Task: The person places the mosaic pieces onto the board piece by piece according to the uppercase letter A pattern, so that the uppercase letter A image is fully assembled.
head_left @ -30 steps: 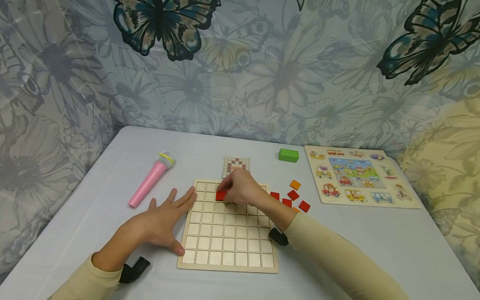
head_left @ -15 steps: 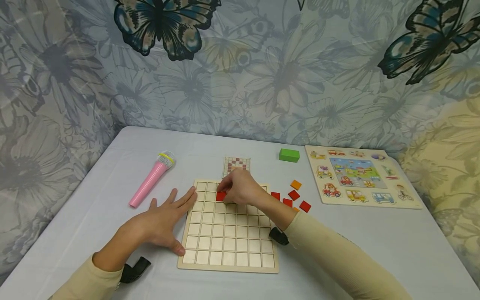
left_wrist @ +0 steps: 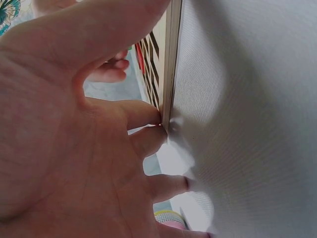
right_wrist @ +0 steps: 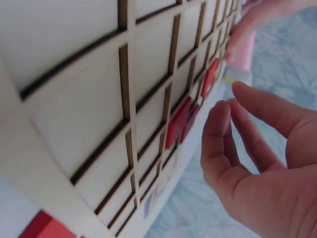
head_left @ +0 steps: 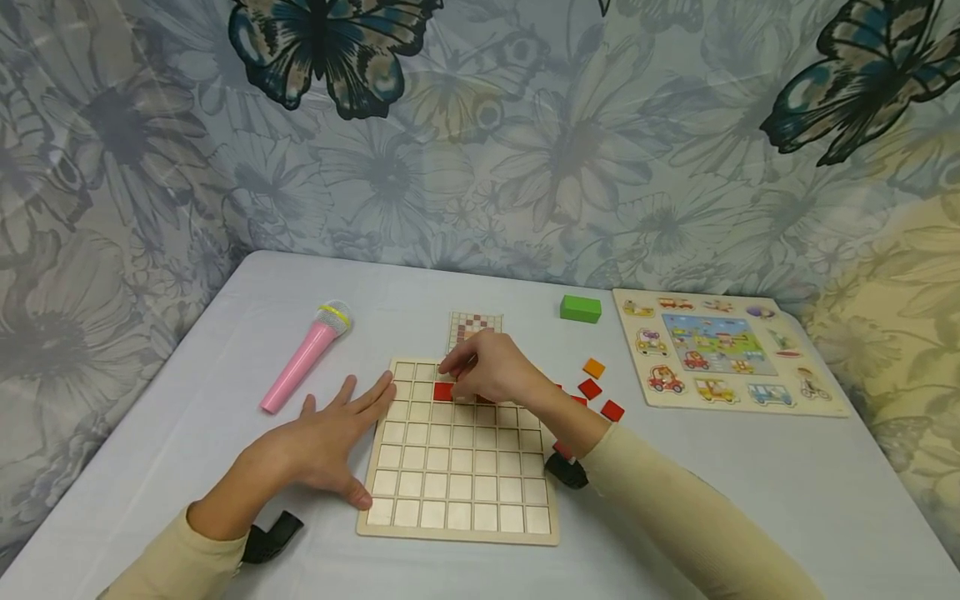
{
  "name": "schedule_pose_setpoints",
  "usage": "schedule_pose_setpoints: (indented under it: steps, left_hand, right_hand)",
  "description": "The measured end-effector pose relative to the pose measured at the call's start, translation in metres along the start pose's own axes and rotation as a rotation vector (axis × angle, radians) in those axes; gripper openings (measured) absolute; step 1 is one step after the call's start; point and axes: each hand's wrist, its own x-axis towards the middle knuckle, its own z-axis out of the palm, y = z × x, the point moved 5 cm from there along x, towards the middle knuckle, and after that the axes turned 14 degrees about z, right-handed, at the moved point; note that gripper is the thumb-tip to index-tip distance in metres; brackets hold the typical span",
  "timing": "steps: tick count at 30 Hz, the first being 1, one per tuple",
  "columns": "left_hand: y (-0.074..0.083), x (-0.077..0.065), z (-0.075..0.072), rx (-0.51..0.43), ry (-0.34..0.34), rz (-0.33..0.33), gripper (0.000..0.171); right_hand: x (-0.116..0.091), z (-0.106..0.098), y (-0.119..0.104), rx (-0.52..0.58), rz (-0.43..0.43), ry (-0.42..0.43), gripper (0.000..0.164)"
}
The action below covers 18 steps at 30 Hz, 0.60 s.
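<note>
Your right hand is off the grid board, bent fingertips close together. Two red tiles overlap in view on the grid board; another red tile is farther along it. Red piece beside its edge. Your left hand, blurred, near its far end.

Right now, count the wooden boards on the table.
2: the grid board, its left edge touched by the left hand; the picture puzzle board, on the far right.
</note>
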Motion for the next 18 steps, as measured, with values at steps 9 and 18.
schedule_pose_setpoints:
  steps: [9,18]
  left_hand:
    - [0.0,0.002,-0.001,-0.004,0.002,-0.001,0.145]
    - [-0.002,0.003,0.0,-0.005,0.005,-0.004,0.145]
  right_hand:
    - [-0.01,-0.016,0.011,0.024,-0.004,0.018,0.014]
    - [-0.022,-0.031,0.024,0.028,0.003,0.056,0.013]
